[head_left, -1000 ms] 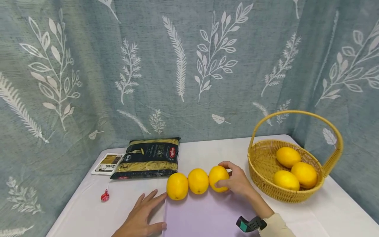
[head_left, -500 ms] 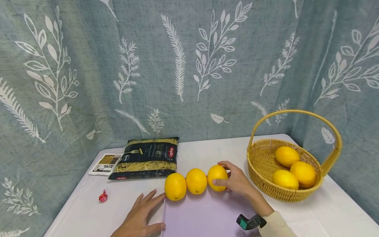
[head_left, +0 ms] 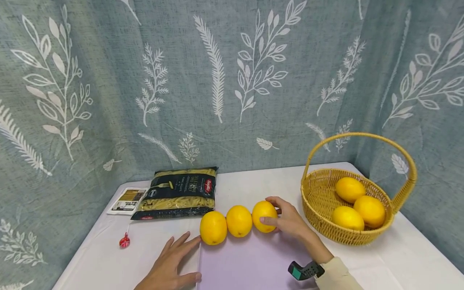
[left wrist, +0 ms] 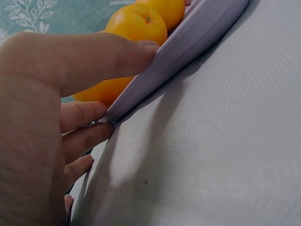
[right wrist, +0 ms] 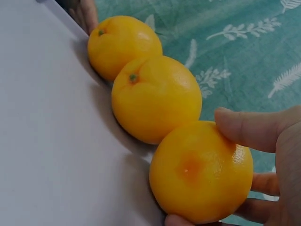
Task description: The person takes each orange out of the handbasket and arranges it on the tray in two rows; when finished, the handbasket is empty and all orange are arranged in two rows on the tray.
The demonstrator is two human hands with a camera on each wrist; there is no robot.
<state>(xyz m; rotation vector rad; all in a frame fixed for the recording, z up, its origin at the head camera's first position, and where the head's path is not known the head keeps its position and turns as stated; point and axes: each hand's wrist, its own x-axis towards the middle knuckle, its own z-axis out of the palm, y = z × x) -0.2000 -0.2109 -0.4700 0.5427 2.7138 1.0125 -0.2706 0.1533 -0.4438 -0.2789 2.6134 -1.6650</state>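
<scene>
Three oranges stand in a row along the far edge of a lilac board (head_left: 246, 266): a left orange (head_left: 213, 228), a middle orange (head_left: 239, 221) and a right orange (head_left: 264, 212). My right hand (head_left: 288, 219) grips the right orange, thumb on one side and fingers round the other, as the right wrist view shows too. My left hand (head_left: 168, 264) lies along the board's left edge with its fingers spread. Its index fingertip is right at the left orange, and in the left wrist view its thumb (left wrist: 110, 61) touches the board's side.
A wicker basket (head_left: 319, 227) with a tall handle stands at the right, holding three more oranges (head_left: 369, 210). Behind the row at left lie a pasta bag (head_left: 177, 193) and a white packet (head_left: 127, 201). A red lollipop (head_left: 125, 241) lies nearer. A patterned curtain (head_left: 203, 80) hangs behind.
The head view has shifted slightly, so everything sits a little further left in it. Both hands and the row of oranges keep their places relative to the board.
</scene>
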